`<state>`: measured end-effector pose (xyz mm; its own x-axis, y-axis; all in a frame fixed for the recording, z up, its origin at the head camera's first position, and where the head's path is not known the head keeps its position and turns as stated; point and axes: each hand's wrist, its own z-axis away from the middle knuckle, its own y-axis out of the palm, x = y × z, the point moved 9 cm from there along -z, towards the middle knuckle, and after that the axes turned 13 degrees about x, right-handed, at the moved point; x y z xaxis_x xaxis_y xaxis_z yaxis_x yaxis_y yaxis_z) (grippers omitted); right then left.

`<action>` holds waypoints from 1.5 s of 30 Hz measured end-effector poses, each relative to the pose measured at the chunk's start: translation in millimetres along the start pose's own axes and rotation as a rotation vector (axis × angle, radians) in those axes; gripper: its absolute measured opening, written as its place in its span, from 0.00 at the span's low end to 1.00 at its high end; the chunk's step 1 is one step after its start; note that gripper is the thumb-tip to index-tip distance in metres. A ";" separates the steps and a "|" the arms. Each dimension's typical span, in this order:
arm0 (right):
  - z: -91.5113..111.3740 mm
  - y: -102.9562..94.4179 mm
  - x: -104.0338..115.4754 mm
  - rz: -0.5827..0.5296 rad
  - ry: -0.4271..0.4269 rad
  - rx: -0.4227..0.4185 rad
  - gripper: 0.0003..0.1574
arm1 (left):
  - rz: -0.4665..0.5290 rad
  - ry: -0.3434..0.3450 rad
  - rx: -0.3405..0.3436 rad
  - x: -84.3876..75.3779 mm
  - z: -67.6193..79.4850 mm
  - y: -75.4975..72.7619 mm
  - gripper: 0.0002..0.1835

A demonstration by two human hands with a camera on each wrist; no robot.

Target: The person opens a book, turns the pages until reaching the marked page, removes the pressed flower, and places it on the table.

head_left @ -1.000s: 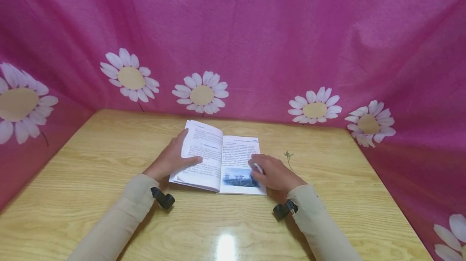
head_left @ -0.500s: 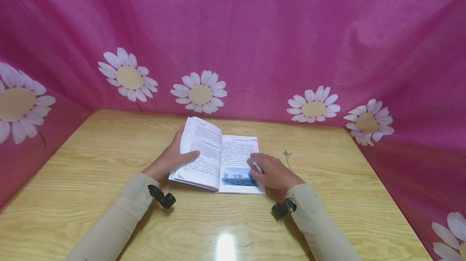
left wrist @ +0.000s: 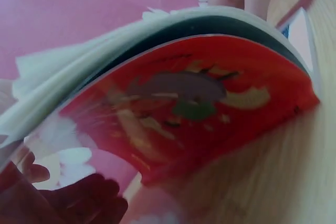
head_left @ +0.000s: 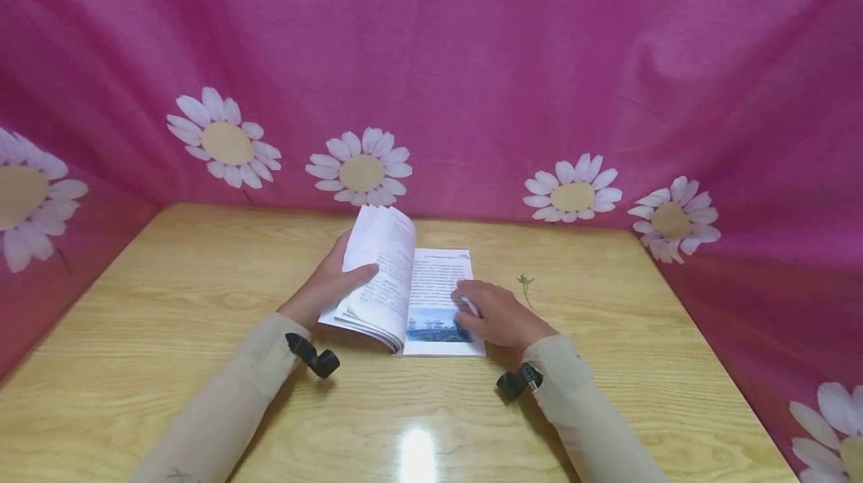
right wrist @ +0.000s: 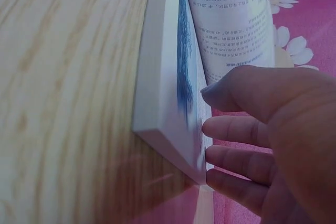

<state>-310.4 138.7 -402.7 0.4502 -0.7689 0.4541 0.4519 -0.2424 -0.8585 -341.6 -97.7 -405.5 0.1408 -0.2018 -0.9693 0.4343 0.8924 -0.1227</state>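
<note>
A paperback book [head_left: 441, 273] lies open on the wooden table, its left half lifted and curved. My left hand [head_left: 323, 290] grips that raised half, thumb across the printed page and the other fingers behind. From below, in the left wrist view, the red back cover [left wrist: 236, 98] with a coloured picture shows, loose fingers of the left hand [left wrist: 68, 198] beneath it. On the flat right page rests my right hand [head_left: 502, 314], beside a blue printed picture [head_left: 431, 326]. In the right wrist view, the right hand's fingers [right wrist: 239, 161] are extended and touch the page.
The wooden table [head_left: 404, 408] has a small printed sprig [head_left: 526, 288] right of the book. A pink curtain [head_left: 458, 79] with large daisies stands along the back and both sides. Black cameras sit on both wrists, over beige sleeves [head_left: 222, 401].
My left hand has raised the left half of the book higher and tipped it to the right, so its pages curl and fan apart. The right hand stays on the right page.
</note>
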 end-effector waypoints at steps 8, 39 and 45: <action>-1.5 -3.8 4.7 0.013 -0.016 -0.006 0.24 | -0.110 0.080 0.041 -39.5 -16.1 28.6 0.46; 35.2 -50.8 -25.5 -0.046 -0.026 -0.151 0.23 | -0.959 -0.477 -0.085 -11.1 -88.9 165.2 0.53; 39.9 -55.8 -28.1 -0.072 -0.002 -0.143 0.24 | -0.922 -0.492 -0.075 -13.5 -94.5 168.1 0.57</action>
<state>-317.6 197.4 -358.1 0.4217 -0.7455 0.5161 0.3693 -0.3787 -0.8487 -354.6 93.1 -433.2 0.1372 -0.9436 -0.3012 0.5033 0.3283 -0.7993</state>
